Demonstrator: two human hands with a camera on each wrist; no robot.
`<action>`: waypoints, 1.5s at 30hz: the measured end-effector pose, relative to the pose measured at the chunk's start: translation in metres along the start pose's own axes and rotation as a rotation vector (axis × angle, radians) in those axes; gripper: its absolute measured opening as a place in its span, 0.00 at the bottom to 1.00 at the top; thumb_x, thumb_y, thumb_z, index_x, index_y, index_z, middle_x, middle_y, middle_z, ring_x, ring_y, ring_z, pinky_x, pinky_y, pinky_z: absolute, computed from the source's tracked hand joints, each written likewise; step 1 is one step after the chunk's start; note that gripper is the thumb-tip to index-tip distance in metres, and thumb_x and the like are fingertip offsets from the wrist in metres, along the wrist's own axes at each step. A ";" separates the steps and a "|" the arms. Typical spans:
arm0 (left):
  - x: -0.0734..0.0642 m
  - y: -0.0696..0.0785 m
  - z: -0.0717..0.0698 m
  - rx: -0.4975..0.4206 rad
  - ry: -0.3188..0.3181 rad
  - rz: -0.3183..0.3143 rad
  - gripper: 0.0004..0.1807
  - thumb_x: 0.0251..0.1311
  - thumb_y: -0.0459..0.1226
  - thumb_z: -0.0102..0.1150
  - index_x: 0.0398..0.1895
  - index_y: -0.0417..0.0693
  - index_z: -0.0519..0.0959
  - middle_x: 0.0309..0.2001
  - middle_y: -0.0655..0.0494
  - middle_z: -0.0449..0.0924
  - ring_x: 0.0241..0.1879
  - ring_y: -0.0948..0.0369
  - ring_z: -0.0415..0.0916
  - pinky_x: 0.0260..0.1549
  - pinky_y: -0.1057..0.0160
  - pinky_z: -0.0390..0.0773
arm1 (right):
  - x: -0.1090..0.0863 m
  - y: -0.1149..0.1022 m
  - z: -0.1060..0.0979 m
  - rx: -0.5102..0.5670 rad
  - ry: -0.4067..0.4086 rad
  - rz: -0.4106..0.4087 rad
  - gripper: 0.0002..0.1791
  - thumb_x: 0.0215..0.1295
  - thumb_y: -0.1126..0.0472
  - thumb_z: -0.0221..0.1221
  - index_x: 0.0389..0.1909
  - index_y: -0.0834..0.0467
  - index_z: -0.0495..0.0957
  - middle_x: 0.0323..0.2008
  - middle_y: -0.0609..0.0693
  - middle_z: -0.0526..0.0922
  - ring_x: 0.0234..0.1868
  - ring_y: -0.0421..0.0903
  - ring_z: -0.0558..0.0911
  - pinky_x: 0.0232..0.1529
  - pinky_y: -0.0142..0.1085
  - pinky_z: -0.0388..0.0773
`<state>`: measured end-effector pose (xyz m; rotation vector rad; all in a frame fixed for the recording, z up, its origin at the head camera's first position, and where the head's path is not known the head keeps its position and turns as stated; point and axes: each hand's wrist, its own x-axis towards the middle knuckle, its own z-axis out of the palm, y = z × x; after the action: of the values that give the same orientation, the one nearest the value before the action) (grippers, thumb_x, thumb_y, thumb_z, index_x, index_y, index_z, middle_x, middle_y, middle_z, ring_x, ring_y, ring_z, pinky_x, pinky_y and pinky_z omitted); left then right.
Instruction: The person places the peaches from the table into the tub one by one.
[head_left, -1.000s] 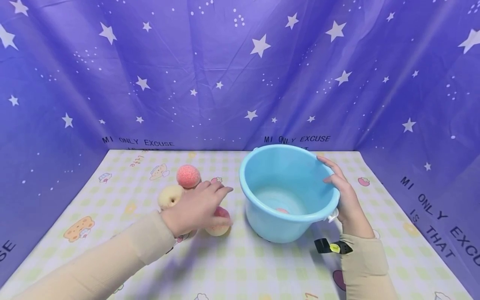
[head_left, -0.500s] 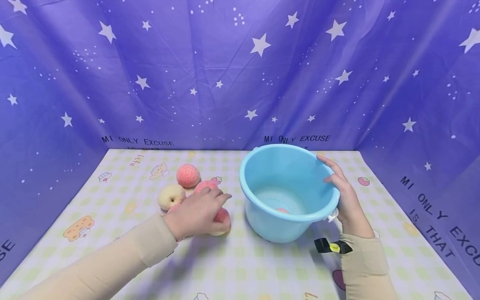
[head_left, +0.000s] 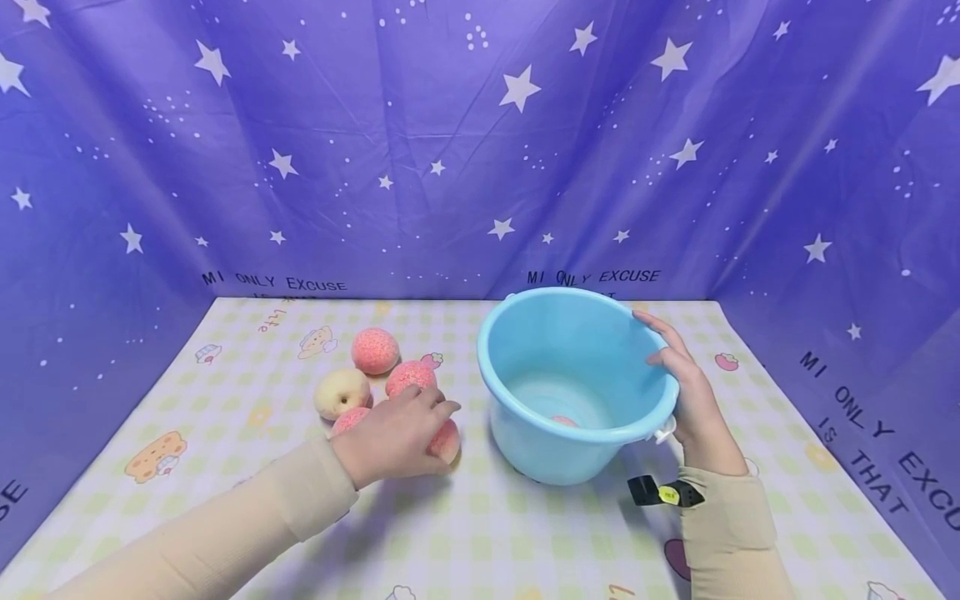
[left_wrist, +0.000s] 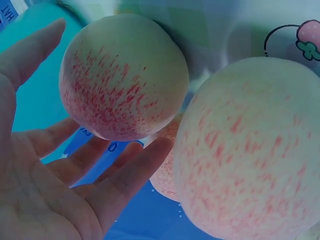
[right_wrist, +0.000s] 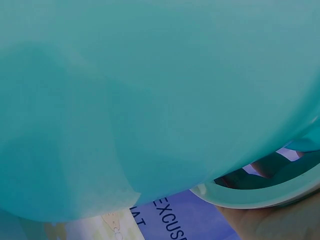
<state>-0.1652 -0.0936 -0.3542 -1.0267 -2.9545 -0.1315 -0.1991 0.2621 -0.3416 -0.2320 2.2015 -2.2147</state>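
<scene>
My left hand (head_left: 393, 437) is spread over a peach (head_left: 447, 442) at the near right of a small cluster. In the left wrist view, the thumb and fingers lie either side of that peach (left_wrist: 125, 75), fairly straight; firm contact cannot be made out. Close around are a pink peach (head_left: 411, 377), another pink peach (head_left: 376, 351), a cream peach (head_left: 342, 394) and one partly covered peach (head_left: 348, 419). My right hand (head_left: 697, 408) grips the right rim of a light blue bucket (head_left: 551, 458), thumb over the edge. A bit of pink peach (head_left: 564, 422) shows at the bucket's bottom.
A checked, cartoon-printed cloth (head_left: 187, 517) covers the table. Purple star-printed curtains (head_left: 450, 108) hang at the back and on both sides. The bucket's white handle mount (head_left: 664, 431) sticks out beside the right wrist. A black strap (head_left: 667, 493) is on that wrist.
My left hand has lowered slightly toward the near right peach, its thumb coming down beside it, uncovering more of the pink peaches behind. The right hand and the bucket have stayed put.
</scene>
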 end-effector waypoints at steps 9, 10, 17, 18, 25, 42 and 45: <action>-0.002 -0.001 0.006 0.013 0.040 0.038 0.33 0.44 0.46 0.76 0.55 0.43 0.79 0.49 0.48 0.79 0.44 0.50 0.76 0.43 0.57 0.80 | 0.001 0.001 0.000 0.003 0.001 0.002 0.37 0.64 0.67 0.35 0.75 0.43 0.55 0.74 0.49 0.51 0.65 0.45 0.62 0.55 0.32 0.69; -0.002 -0.001 0.006 0.015 0.041 0.037 0.33 0.44 0.46 0.76 0.54 0.43 0.79 0.49 0.47 0.79 0.43 0.50 0.76 0.42 0.57 0.80 | 0.001 0.001 0.000 0.002 0.001 0.001 0.37 0.64 0.68 0.35 0.75 0.43 0.55 0.74 0.49 0.51 0.65 0.45 0.63 0.55 0.32 0.69; -0.002 0.000 0.007 0.014 0.025 0.018 0.28 0.42 0.40 0.76 0.50 0.45 0.80 0.45 0.47 0.78 0.33 0.51 0.74 0.30 0.60 0.77 | 0.001 0.001 0.000 0.004 -0.001 -0.001 0.37 0.64 0.68 0.35 0.74 0.43 0.56 0.73 0.49 0.52 0.65 0.44 0.63 0.55 0.32 0.70; -0.002 0.000 0.007 0.009 0.017 0.012 0.28 0.41 0.40 0.76 0.50 0.45 0.79 0.46 0.47 0.78 0.33 0.52 0.73 0.28 0.61 0.77 | 0.001 0.000 0.000 0.004 0.000 -0.001 0.37 0.64 0.68 0.35 0.74 0.43 0.56 0.73 0.49 0.52 0.65 0.44 0.63 0.55 0.31 0.70; -0.001 0.000 0.009 -0.004 0.004 -0.004 0.26 0.42 0.38 0.73 0.49 0.45 0.79 0.46 0.47 0.77 0.33 0.52 0.72 0.26 0.62 0.75 | 0.001 0.000 0.000 -0.001 0.004 0.005 0.37 0.64 0.67 0.35 0.75 0.43 0.56 0.74 0.49 0.51 0.66 0.45 0.62 0.55 0.32 0.68; -0.001 -0.004 0.013 -0.026 0.060 0.010 0.25 0.46 0.40 0.69 0.51 0.44 0.80 0.41 0.49 0.77 0.31 0.56 0.73 0.28 0.62 0.74 | 0.001 0.000 0.001 0.009 0.005 0.004 0.37 0.64 0.67 0.35 0.74 0.43 0.56 0.74 0.49 0.51 0.66 0.46 0.61 0.55 0.32 0.68; -0.001 -0.003 0.012 -0.018 0.080 0.018 0.25 0.46 0.41 0.69 0.51 0.44 0.80 0.41 0.49 0.78 0.31 0.56 0.75 0.28 0.62 0.75 | 0.001 0.000 0.000 0.010 0.005 0.004 0.37 0.64 0.67 0.35 0.75 0.43 0.56 0.74 0.48 0.51 0.67 0.46 0.61 0.55 0.32 0.68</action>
<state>-0.1661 -0.0959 -0.3664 -1.0243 -2.8773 -0.1952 -0.1996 0.2617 -0.3417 -0.2213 2.1908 -2.2263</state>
